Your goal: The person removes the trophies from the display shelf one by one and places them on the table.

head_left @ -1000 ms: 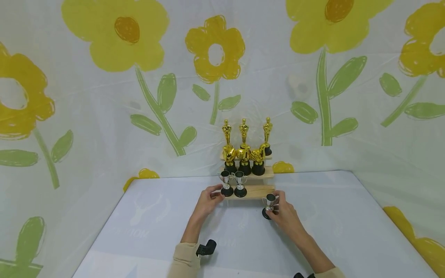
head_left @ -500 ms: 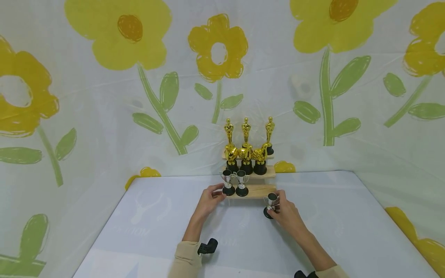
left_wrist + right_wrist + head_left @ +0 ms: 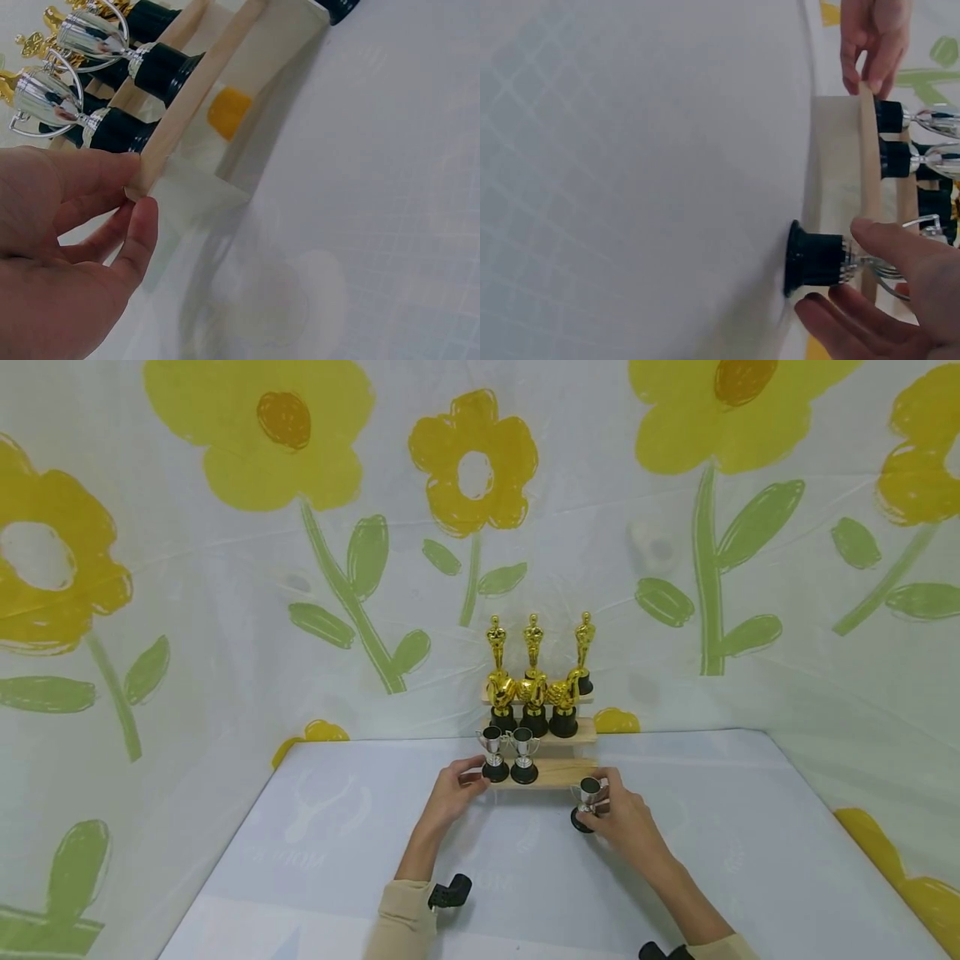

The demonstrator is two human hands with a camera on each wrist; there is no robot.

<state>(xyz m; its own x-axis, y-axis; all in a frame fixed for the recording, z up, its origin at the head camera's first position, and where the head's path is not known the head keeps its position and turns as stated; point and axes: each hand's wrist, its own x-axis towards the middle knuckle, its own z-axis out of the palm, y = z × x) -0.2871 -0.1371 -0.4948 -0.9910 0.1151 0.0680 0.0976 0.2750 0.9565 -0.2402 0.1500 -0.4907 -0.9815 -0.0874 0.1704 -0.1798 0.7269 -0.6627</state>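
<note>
The small silver cup trophy point(image 3: 586, 804) stands upright on the pale desk point(image 3: 750, 860), black base down, bowl opening up, just in front of the wooden stepped shelf point(image 3: 558, 772), at its 5 o'clock corner. The right hand point(image 3: 626, 821) curls its fingers point(image 3: 832, 319) around it. The left hand point(image 3: 450, 793) pinches the shelf's 9 o'clock end. A yellow-flowered sheet point(image 3: 300, 543) backs the desk.

Silver cup point(image 3: 588, 793) on black base; gold statuettes point(image 3: 533, 643); yellow-flowered backdrop point(image 3: 258, 427)
</note>
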